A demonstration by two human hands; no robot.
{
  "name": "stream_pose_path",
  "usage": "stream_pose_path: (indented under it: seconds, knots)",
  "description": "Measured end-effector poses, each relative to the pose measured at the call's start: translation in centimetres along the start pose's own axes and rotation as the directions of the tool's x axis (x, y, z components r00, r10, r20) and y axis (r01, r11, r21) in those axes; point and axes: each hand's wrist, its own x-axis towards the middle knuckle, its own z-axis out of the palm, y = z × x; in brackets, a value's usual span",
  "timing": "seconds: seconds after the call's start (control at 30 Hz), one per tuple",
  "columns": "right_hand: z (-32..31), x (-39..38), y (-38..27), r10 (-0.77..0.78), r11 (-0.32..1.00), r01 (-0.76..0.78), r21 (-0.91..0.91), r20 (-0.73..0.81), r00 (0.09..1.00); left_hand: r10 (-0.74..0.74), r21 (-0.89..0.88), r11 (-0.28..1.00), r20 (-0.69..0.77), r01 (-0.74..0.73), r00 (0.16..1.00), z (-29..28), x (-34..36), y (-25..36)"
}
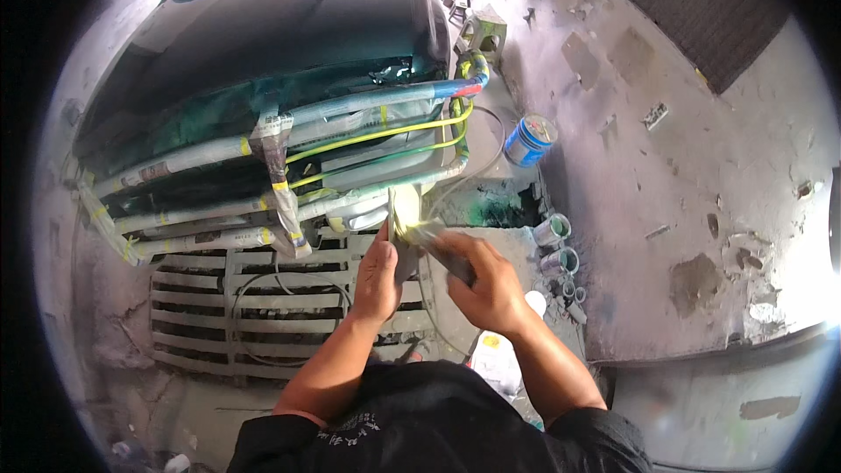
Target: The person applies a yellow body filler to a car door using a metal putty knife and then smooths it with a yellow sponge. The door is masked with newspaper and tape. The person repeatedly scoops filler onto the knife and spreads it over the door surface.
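Observation:
My left hand (382,276) grips a flat, greyish tool (403,260), held up with a pale yellow, bright paste (406,208) on its upper part. My right hand (489,280) is closed on a second flat, dark blade-like tool (445,247), blurred, whose tip meets the pale paste. Just beyond both hands is a tubular vehicle guard (359,102), wrapped in newspaper and tape, with bare yellow-green bars among the wrapped ones.
A dark green vehicle body (263,26) fills the upper left. Below lies a slatted metal grate (263,307) with hoses. At right are a blue can (528,142), several small cups (558,261), a white container (495,359) and a dark mat (683,4) above.

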Motion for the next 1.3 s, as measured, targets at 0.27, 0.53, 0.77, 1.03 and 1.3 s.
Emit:
stream_pose_path:
  seconds: [0.27,0.53,0.77,1.03,1.3]
  knots:
    - [-6.8,1.8,-1.1,-0.329,0.944,0.315,0.099,0.188,0.925,-0.217,-0.582,0.474,0.65,0.66,0.729,0.6,-1.9,2.0]
    - [-5.1,-0.9,4.6,-0.017,0.791,0.053,0.609,-0.065,0.998,-0.223,-0.54,0.66,0.523,0.522,0.823,1.4,-0.6,4.4]
    - [-1.4,-3.7,4.6,0.374,0.331,-0.408,0.851,0.279,0.884,-0.004,-0.098,0.995,0.196,0.024,0.98,2.6,0.0,3.5]
    - [-1.9,0.7,3.3,0.277,0.117,-0.213,0.97,0.174,0.945,0.141,0.572,0.746,0.364,-0.341,0.92,1.9,0.2,3.1]
    - [-5.9,0.1,1.9,-0.207,0.779,0.221,0.586,-0.092,0.974,-0.379,-0.399,0.715,0.469,0.575,0.797,0.0,-1.1,4.0]
